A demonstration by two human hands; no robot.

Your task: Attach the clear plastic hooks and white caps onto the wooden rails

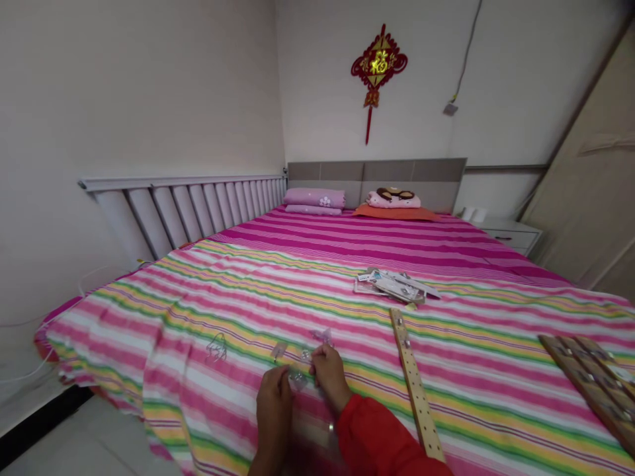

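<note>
Low over the striped bedspread, my left hand (274,400) has thumb and fingers pinched at the edge of a small clear plastic bag (297,379). My right hand (330,373), in a red sleeve, is also closed in a pinch, beside a small shiny clear piece (306,356). What exactly its fingertips hold is too small to make out. Just beyond the hands lie a small clear packet (278,349) and a crumpled purplish plastic wrapper (322,334). A wooden strip with holes (417,387) lies to the right, with small metallic pieces near its far end.
A pile of packaged flat items (394,285) lies farther up the bed. Dark wooden strips (588,377) with small pieces on them are at the right. Thin bent wires (217,347) rest at the left. A white radiator (198,211) runs along the left wall.
</note>
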